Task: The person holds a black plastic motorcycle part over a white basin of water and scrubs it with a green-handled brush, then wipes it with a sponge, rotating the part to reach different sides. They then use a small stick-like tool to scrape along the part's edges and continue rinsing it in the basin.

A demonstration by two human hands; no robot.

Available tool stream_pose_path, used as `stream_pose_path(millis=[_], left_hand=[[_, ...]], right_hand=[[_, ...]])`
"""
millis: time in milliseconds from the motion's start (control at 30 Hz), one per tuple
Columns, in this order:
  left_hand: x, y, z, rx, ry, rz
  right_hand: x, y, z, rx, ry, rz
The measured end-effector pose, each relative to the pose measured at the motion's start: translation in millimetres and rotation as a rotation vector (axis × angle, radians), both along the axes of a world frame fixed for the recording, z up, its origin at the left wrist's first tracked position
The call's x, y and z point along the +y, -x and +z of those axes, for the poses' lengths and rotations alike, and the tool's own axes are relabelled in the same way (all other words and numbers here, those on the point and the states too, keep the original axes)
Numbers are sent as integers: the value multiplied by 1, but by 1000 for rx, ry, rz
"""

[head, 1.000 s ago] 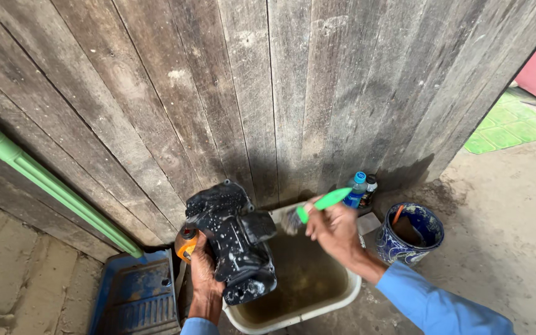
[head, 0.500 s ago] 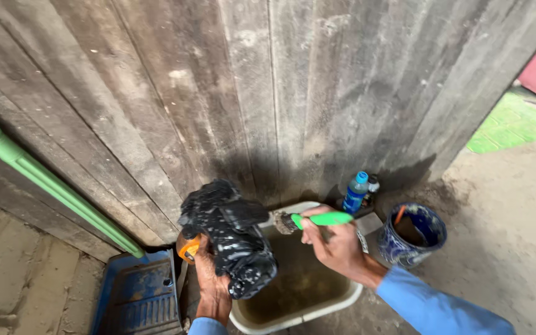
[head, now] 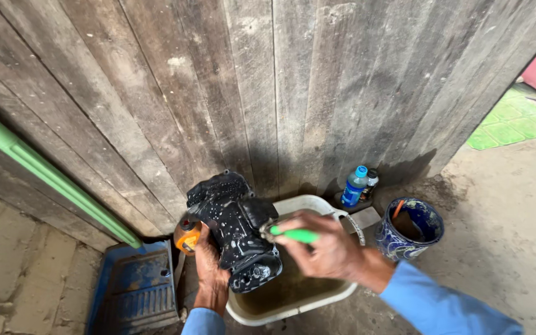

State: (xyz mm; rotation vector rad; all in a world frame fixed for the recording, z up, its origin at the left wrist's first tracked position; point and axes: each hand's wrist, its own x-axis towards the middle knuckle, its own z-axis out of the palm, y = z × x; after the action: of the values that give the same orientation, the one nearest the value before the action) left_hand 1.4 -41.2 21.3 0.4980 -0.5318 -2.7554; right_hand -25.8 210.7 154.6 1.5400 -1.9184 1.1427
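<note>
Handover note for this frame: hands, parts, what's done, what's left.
Left hand: holds the black engine part from below, over the white basin of murky liquid.
Right hand: grips the green-handled brush, bristle end against the part.
Nearby: blue tray on the left, blue bottle and blue cup on the right.
Done: part looks wet and speckled with droplets.
Left: how clean it is cannot be told; likely more brushing.

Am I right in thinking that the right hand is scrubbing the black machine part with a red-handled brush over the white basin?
Not quite: the head view shows the brush in the right hand has a green handle, not red. The rest stands: the black machine part is over the white basin.
</note>
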Motion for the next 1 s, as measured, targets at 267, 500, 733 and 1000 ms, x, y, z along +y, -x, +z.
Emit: stream_pose_path(millis=[267, 500, 733, 1000], left_hand=[[-13, -1, 10, -1, 38, 11], [5, -4, 30, -8, 146, -8], [6, -9, 32, -71, 188, -57], [5, -7, 0, -58, 378, -133]], right_hand=[[3, -14, -2, -175, -85, 154], [2, -11, 17, -146, 13, 22], [4, -14, 19, -256, 266, -16], [18, 30, 8, -307, 6, -131]])
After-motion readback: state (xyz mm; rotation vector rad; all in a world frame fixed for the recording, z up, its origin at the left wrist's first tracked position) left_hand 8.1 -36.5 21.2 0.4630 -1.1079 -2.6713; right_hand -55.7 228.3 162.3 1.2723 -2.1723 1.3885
